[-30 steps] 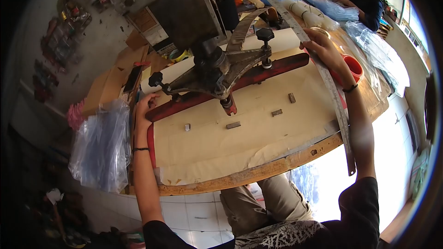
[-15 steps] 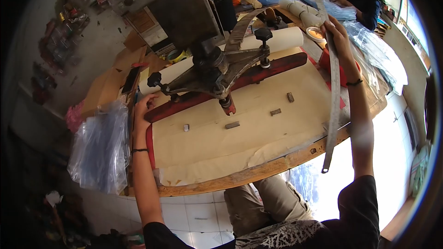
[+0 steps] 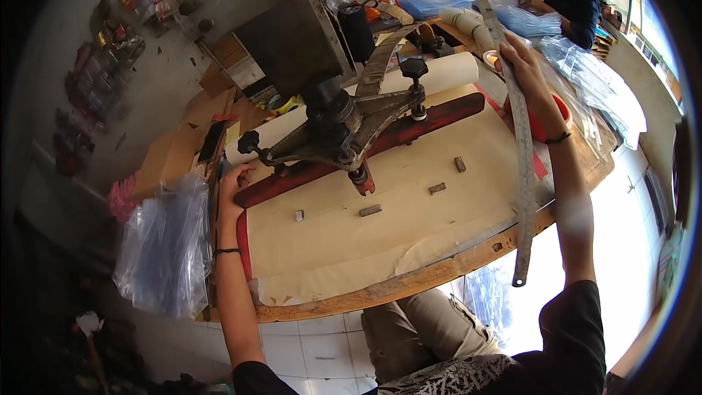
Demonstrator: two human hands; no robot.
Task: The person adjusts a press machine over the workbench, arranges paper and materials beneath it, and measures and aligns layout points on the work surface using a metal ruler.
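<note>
My right hand grips a long metal ruler near its upper part; the ruler hangs over the right side of the table, its lower end past the front edge. My left hand is at the left end of a red bar, its fingers curled and partly hidden; what they hold, if anything, I cannot make out. The bar lies under a dark metal press head with black knobs. Several small metal blocks rest on the tan sheet in front of the bar.
Clear plastic sheets hang at the table's left. Behind the bar lies a white roll. A red round container stands by my right forearm. Plastic bags are at the back right, where another person sits.
The ruler has swung from the right side inward, its lower end shifting left, then its top came back into view. My right hand moved with it. My left hand stays by the bar.
</note>
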